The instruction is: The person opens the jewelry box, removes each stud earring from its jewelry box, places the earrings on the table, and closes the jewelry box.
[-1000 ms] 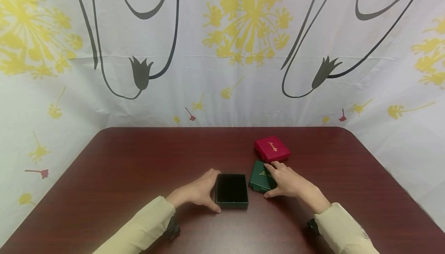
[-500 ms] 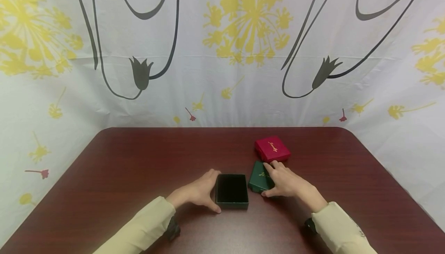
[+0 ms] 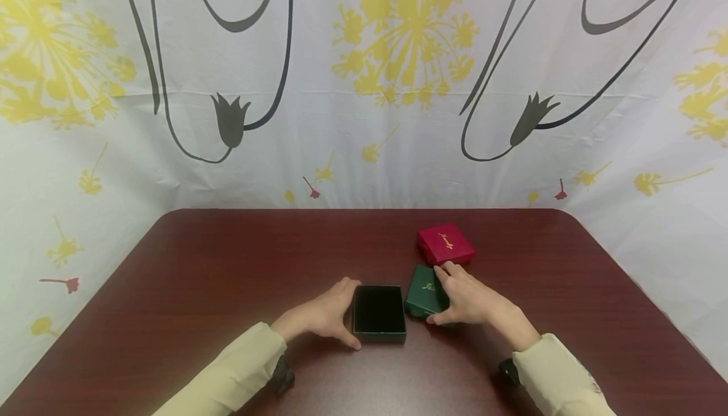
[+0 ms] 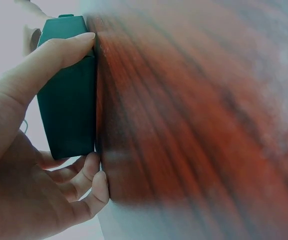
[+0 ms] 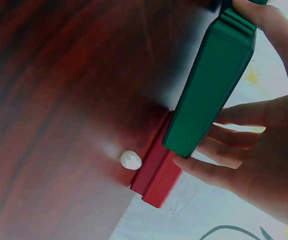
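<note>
In the head view my left hand (image 3: 328,313) holds the left side of an uncovered green box base (image 3: 379,336) with a black inside. The left wrist view shows its thumb on one wall of the base (image 4: 69,105) and its fingers curled at another. To the right, my right hand (image 3: 471,296) pinches a green box lid (image 3: 422,293) with gold lettering between thumb and fingers. In the right wrist view the lid (image 5: 211,90) appears edge-on, with the thumb at one end and a fingertip at the other. The hand covers the lid's right part.
A red box (image 3: 446,243) with gold lettering lies just behind the green lid. A small white rounded thing (image 5: 131,160) sits beside it in the right wrist view. The dark wooden table (image 3: 256,245) ends at a patterned curtain (image 3: 364,150).
My right hand and the green lid have shifted very slightly left and nearer. The left hand, the green base and the red box stay where they were.
</note>
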### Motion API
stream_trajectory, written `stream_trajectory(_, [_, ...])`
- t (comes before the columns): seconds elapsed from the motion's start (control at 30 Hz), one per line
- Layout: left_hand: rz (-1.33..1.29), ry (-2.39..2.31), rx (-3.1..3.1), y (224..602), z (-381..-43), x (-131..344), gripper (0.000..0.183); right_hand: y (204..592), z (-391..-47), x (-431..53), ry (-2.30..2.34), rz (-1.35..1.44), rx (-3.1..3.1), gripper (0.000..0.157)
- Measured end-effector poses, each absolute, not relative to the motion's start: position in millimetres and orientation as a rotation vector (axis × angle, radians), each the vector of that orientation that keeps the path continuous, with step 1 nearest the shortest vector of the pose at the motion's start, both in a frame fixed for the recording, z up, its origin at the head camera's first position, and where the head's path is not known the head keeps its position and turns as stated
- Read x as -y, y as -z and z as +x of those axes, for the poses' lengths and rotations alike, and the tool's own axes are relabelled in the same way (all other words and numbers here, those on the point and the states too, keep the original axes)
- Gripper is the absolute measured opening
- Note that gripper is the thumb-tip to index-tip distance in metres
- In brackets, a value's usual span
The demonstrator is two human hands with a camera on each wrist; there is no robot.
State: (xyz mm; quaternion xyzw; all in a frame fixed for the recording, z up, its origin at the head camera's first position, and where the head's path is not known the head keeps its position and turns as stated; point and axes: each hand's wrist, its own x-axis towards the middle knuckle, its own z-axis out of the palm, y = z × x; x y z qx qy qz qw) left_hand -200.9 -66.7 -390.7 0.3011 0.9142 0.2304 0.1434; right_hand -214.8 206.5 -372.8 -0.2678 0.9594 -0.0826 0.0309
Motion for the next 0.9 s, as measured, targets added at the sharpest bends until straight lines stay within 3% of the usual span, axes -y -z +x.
stream_trajectory(0.9, [0.879, -0.671, -2.654, 391, -200, 67, 0.099, 358, -205, -184, 0.328, -1.165, -2.997, 0.088])
